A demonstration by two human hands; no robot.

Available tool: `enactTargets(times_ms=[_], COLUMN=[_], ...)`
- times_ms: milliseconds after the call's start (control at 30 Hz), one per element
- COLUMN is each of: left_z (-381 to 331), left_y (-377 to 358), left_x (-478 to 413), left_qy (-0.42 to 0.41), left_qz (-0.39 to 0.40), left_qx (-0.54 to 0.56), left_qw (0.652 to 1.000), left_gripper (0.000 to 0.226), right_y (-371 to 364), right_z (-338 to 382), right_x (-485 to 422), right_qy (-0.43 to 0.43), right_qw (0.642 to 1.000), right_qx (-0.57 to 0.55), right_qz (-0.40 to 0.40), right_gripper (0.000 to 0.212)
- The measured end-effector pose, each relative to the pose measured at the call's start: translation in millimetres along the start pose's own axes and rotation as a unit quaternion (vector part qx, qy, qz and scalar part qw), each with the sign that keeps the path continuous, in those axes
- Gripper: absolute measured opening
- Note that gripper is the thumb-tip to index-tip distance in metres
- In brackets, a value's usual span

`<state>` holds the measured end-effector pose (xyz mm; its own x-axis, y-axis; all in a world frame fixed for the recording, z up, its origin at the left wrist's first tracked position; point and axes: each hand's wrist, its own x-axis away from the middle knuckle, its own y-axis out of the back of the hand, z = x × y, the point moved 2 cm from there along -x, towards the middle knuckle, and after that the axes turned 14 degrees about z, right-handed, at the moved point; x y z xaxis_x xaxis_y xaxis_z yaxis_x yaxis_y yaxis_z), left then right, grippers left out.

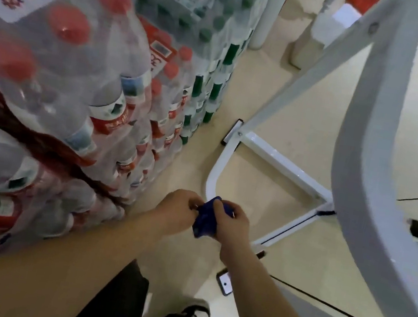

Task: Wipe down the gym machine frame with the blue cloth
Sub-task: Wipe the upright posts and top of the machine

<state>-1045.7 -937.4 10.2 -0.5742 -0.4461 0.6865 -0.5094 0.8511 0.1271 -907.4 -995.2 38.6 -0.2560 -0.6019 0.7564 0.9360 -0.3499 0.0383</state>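
- Cloth position: the blue cloth (206,218) is bunched between both hands, held clear of the floor (309,97) and just in front of the low curved bend of the gym machine frame (284,164). It does not touch the frame.
- Left hand (180,209): fingers curled, pinching the cloth's left edge.
- Right hand (231,224): fingers curled round the cloth's right side, thumb on top.
- Reason for hold: the two-hand grip suggests the cloth is being gathered or refolded into a pad, so that a usable face meets the tubing. No wiping contact is made at this point.
- Frame layout: white tubing. A base bar lies on the floor, and a wide curved tube rises close to the camera on the right. The low bend is nearest the hands and is judged the likely next surface.
- Surroundings: shrink-wrapped water bottle packs (81,87) are stacked on the left, leaving a narrow gap beside the frame.
- Floor item: a small dark object (225,283) lies beside the right forearm, possibly a phone. The blur prevents confirmation.
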Motion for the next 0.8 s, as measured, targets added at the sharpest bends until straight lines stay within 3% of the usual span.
enactTargets(times_ms=[167,267,367,533,700,800], left_z=[73,109,135,179,220,225], left_y=[6,8,18,34,38,43], left_x=[-118,-194,-259,-347,-403,-417], left_qy=[0.036,0.048,0.040,0.029,0.017,0.016], left_qz=[-0.041,-0.011,0.036,0.041,0.024,0.011], left_qx=[-0.031,-0.088,-0.186,-0.265,-0.319,-0.359], left_qw=[0.998,0.995,0.981,0.963,0.947,0.933], left_gripper=[0.020,0.039,0.040,0.052,0.060,0.062], right_y=[3,14,24,34,39,38], right_z=[-53,-83,-111,-153,-195,-197], right_x=[-114,-181,-252,-361,-424,-427], right_qy=[0.022,0.028,0.039,0.072,0.145,0.227], right_qw=[0.996,0.993,0.987,0.971,0.948,0.915], right_qx=[0.085,0.117,0.153,0.226,0.278,0.327], right_qz=[0.014,0.010,0.014,-0.006,-0.061,-0.071], right_gripper=[0.010,0.013,0.015,0.019,0.069,0.065])
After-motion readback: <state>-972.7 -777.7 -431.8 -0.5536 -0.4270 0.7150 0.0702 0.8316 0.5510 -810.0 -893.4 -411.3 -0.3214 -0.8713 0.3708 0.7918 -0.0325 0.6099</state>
